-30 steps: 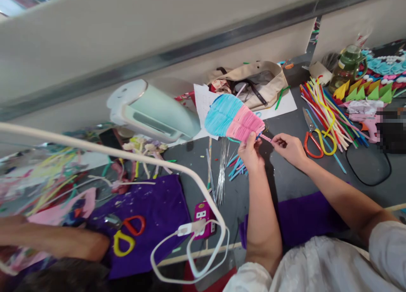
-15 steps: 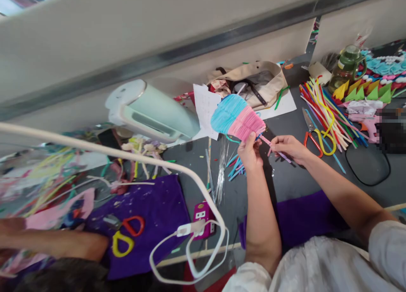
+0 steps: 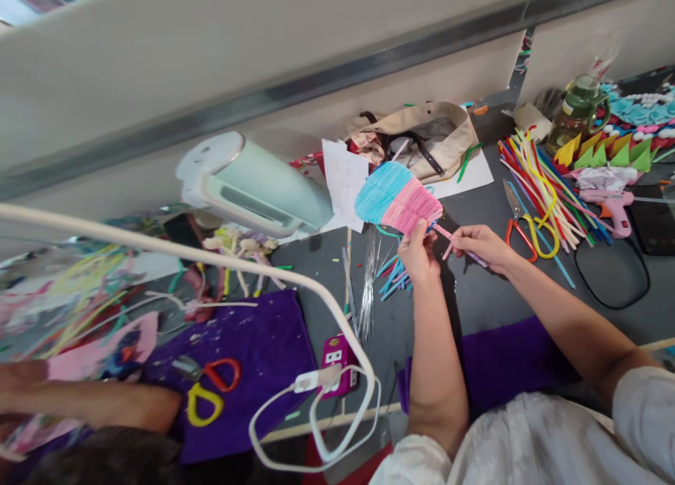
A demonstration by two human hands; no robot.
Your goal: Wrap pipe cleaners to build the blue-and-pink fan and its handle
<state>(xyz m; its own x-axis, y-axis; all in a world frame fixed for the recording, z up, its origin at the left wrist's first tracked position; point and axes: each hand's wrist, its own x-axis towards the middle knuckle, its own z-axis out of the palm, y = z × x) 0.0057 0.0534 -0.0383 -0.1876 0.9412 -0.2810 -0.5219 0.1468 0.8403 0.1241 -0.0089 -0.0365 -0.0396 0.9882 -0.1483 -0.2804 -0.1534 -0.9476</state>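
Observation:
A fan-shaped pipe-cleaner piece [image 3: 399, 195], blue at the far end and pink toward me, is held above the table. My left hand [image 3: 420, 251] grips its lower pink edge between thumb and fingers. Out of that edge runs a thin handle [image 3: 444, 232] wrapped in pink, with a purple length showing past my fingers. My right hand [image 3: 481, 246] pinches the handle and a pink pipe cleaner whose short end sticks out beside it. Blue pipe cleaners [image 3: 395, 275] and a bundle of silvery wires [image 3: 370, 288] lie left of my left forearm.
Right of my hands are scissors [image 3: 522, 225], a pile of coloured pipe cleaners [image 3: 543, 183], a pink glue gun [image 3: 614, 204] and a green-lidded jug [image 3: 580, 109]. A pale green lamp base [image 3: 268, 190], a purple power strip [image 3: 337, 351] and another person's forearm [image 3: 105, 404] are at left.
The fan-shaped piece and my left hand have shifted slightly right. The pink pipe cleaner's short end has swung a little to the left near my right fingers.

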